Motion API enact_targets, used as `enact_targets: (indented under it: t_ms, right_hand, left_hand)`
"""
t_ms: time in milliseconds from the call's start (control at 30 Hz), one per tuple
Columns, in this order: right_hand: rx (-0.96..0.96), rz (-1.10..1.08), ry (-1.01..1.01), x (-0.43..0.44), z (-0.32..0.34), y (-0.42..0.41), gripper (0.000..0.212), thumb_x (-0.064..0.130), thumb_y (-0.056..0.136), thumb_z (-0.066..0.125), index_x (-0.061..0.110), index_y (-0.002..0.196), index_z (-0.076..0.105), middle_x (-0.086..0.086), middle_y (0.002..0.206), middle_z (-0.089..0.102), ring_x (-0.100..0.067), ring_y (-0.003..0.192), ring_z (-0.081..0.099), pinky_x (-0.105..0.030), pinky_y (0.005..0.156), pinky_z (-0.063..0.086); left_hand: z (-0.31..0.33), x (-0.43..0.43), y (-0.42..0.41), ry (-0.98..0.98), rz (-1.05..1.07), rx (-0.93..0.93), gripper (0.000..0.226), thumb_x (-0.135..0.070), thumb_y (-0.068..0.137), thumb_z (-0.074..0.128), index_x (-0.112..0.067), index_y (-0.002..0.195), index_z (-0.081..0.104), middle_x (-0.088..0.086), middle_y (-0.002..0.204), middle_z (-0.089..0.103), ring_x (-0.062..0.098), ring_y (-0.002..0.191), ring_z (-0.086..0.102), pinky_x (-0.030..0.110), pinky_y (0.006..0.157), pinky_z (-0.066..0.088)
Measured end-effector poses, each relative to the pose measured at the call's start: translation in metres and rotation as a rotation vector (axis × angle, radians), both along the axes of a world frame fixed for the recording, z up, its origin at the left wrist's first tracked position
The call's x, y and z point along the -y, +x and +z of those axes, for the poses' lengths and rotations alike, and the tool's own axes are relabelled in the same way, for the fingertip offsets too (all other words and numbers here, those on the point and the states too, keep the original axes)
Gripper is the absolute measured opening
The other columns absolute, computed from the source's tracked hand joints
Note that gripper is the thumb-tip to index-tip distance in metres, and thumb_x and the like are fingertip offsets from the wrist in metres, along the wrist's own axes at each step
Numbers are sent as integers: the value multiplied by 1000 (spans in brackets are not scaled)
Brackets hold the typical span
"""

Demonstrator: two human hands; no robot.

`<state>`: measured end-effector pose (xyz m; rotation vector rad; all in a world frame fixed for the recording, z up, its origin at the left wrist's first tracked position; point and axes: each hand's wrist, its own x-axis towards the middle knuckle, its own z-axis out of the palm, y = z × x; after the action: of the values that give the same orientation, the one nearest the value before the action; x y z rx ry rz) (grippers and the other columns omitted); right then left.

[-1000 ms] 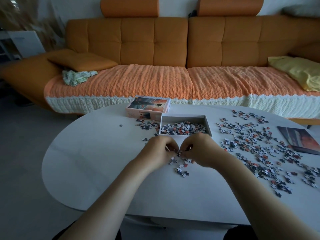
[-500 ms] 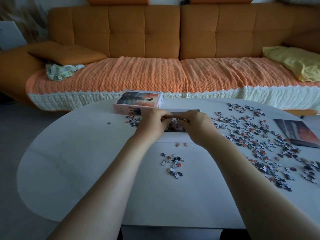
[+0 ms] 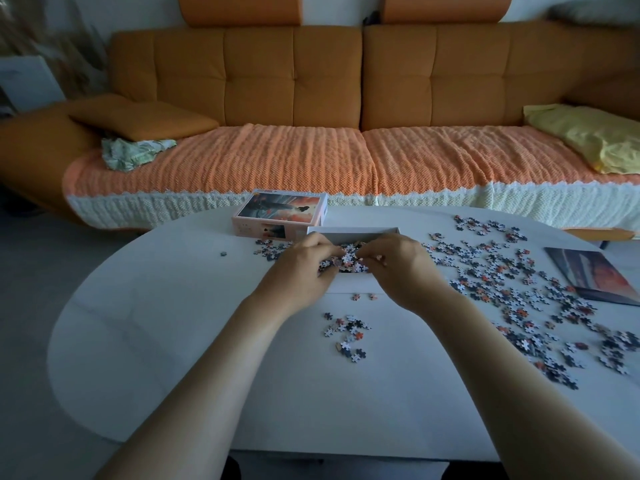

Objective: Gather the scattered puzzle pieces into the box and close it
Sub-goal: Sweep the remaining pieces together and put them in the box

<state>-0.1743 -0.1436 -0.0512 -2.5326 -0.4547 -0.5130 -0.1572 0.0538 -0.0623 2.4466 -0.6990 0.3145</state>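
A white oval table (image 3: 166,341) fills the foreground of a dim living room, and behind it runs an orange sofa (image 3: 294,81) whose seat is covered by an orange-and-cream throw (image 3: 263,168). On the sofa lie one orange cushion (image 3: 142,116) at the left with a crumpled green-patterned cloth (image 3: 133,152) against it, and one yellow pillow (image 3: 588,140) at the right. Two headrests top the sofa back. On the table stand two box parts: the lid (image 3: 282,216), printed with a sunset picture, at the far edge, and the open white box (image 3: 353,231) just right of it, already holding a heap of pieces. One printed sheet (image 3: 595,275) lies flat at the right edge. Both hands are over the box's near side: the left hand (image 3: 301,268) and right hand (image 3: 401,268) have their fingertips drawn together on a cluster of pieces (image 3: 348,259) between them, though whether those pieces are pinched or already lying on the heap is hard to tell. Loose pieces lie in four groups: a broad scatter (image 3: 519,289) to the right, too many to count; a small cluster (image 3: 346,336) of perhaps twenty near the forearms; two single pieces just in front of the box; and a little patch (image 3: 268,247) beside the lid. One stray piece (image 3: 223,253) sits alone at the left.
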Motion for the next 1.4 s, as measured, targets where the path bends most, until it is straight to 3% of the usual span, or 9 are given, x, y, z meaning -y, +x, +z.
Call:
enact_targets:
  t_ms: [200, 333, 400, 667, 767, 867, 1067, 1267, 1400]
  right_hand:
    - [-95, 121, -199, -6, 2, -26, 20, 18, 91, 58, 27, 98, 75, 8, 97, 70, -11, 81, 64, -32, 75, 55]
    - [-139, 84, -310, -6, -17, -34, 28, 15, 92, 51, 28, 107, 70, 6, 110, 66, -20, 99, 63, -37, 81, 54]
    - [-161, 61, -355, -7, -25, -38, 37, 7, 90, 49, 25, 117, 66, 2, 122, 59, -23, 108, 57, -39, 85, 53]
    - [-303, 166, -266, -6, -22, -49, 37, 0, 89, 52, 25, 105, 74, 1, 99, 62, -19, 91, 61, -28, 78, 49]
    - [-330, 101, -169, 1, -15, -56, 26, 11, 91, 57, 24, 109, 71, 2, 106, 62, -14, 89, 59, -25, 83, 48]
    - [-429, 67, -243, 6, -12, -61, 36, 30, 88, 62, 25, 123, 62, 2, 115, 53, -10, 91, 50, -20, 84, 41]
    - [-476, 132, -268, -6, -4, -67, 35, 30, 82, 65, 30, 117, 65, 2, 107, 54, -15, 92, 54, -24, 84, 46]
    - [-553, 133, -260, -10, 2, -67, 60, 55, 68, 78, 35, 123, 60, 6, 109, 53, -12, 94, 53, -25, 80, 46]
    - [-500, 98, -222, -20, 0, -65, 46, 49, 68, 81, 30, 109, 71, 4, 98, 59, -12, 86, 55, -26, 75, 48]
  left_hand:
    - [6, -8, -34, 52, -48, -78, 17, -31, 88, 67, -25, 104, 68, -13, 99, 52, 10, 87, 57, 29, 74, 50]
    - [-4, -10, -54, 291, -16, -315, 83, -77, 67, 65, -32, 135, 51, -11, 126, 41, 7, 120, 39, 33, 99, 42]
    - [-12, -6, -63, 352, -33, -306, 96, -81, 60, 66, -32, 139, 46, -9, 122, 37, 8, 122, 31, 32, 103, 38]
    - [-17, 1, -70, 164, -58, -279, 50, -43, 83, 73, -24, 128, 63, -8, 101, 47, 11, 104, 47, 24, 90, 41]
    - [-11, -6, -67, 151, -66, -319, 56, -44, 82, 74, -26, 133, 58, -11, 108, 47, 7, 102, 50, 20, 87, 42]
    - [-8, -14, -66, 234, -45, -361, 72, -53, 78, 73, -27, 141, 48, -10, 124, 42, 7, 119, 40, 29, 101, 40]
    - [-10, -4, -71, 189, -106, -321, 41, -35, 85, 72, -28, 125, 64, -8, 102, 49, 7, 92, 52, 24, 84, 44]
    - [-8, -5, -69, 201, -74, -343, 44, -42, 78, 76, -17, 112, 64, -3, 101, 50, 14, 90, 54, 34, 85, 49]
    - [-4, -9, -68, 266, -66, -368, 39, -39, 82, 74, -23, 116, 67, -5, 103, 46, 13, 94, 51, 31, 86, 46]
